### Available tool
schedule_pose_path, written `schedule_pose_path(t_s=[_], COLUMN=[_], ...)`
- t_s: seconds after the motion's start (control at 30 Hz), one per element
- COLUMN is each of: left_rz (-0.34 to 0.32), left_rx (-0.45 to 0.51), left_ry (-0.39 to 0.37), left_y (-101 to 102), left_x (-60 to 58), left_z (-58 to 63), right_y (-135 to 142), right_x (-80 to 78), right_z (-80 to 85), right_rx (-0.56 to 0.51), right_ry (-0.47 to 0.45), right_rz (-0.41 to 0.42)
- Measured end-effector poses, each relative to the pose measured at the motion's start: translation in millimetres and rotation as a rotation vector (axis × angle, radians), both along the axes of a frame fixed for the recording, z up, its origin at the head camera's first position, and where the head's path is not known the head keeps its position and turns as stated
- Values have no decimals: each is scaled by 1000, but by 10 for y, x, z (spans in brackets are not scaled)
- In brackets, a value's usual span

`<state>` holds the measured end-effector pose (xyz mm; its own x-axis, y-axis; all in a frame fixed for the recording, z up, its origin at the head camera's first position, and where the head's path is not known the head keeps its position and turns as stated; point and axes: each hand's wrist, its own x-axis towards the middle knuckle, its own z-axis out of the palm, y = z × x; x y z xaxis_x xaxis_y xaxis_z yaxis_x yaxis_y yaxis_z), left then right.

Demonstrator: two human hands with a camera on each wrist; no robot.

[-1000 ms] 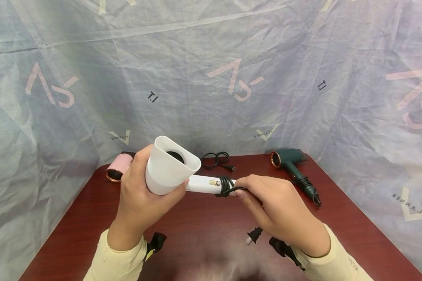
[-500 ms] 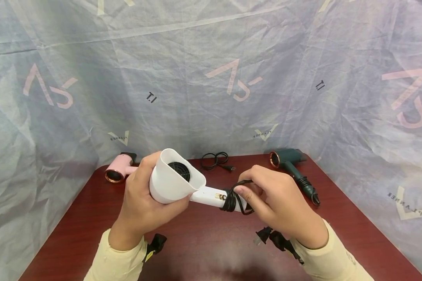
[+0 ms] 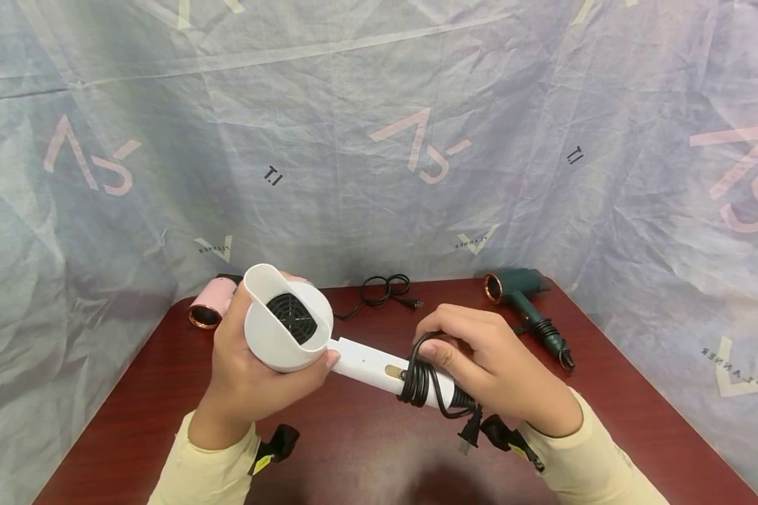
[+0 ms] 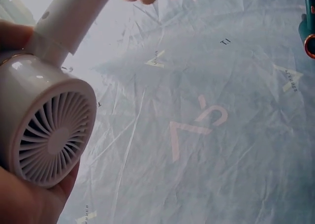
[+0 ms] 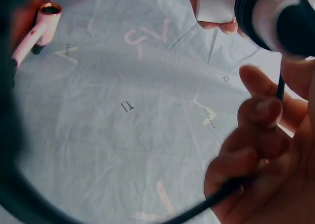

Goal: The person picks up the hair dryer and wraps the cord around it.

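My left hand [image 3: 246, 379] grips a white hair dryer [image 3: 366, 365] round its barrel, with the nozzle facing up toward the head camera. The left wrist view shows the dryer's finned rear grille [image 4: 56, 140]. Several turns of black cord [image 3: 417, 382] wrap the handle near its lower end. Thumb and fingers of my right hand [image 3: 486, 365] pinch the cord above those turns. A black plug [image 3: 470, 429] hangs just below the handle's end. In the right wrist view, a length of cord [image 5: 211, 199] passes through the curled fingers and loops close to the camera.
A pink hair dryer [image 3: 210, 301] lies at the back left of the red-brown table [image 3: 354, 449], partly behind my left hand. At the back right lies a dark green hair dryer [image 3: 524, 282]. Another black cord [image 3: 379, 300] rests at the back. Grey fabric [image 3: 335, 140] hangs around the table.
The white hair dryer has turned, its handle now sloping down to the right with its end showing. My right hand has moved round the handle with the cord; the plug hangs closer to it.
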<state>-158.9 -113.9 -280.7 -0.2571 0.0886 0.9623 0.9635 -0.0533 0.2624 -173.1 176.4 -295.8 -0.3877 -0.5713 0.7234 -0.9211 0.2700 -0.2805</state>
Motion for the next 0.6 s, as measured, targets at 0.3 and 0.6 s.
schedule_pose_path(t_s=[0.3, 0.6], left_rz=[-104, -114], left_rx=[8, 69], left_ry=[-27, -18], left_y=[13, 4], left_x=[25, -5], left_z=[33, 33], right_y=[-21, -92], right_x=[-71, -128], right_z=[-71, -145], right_rx=[29, 49], right_ry=[-144, -213], right_rz=[124, 105])
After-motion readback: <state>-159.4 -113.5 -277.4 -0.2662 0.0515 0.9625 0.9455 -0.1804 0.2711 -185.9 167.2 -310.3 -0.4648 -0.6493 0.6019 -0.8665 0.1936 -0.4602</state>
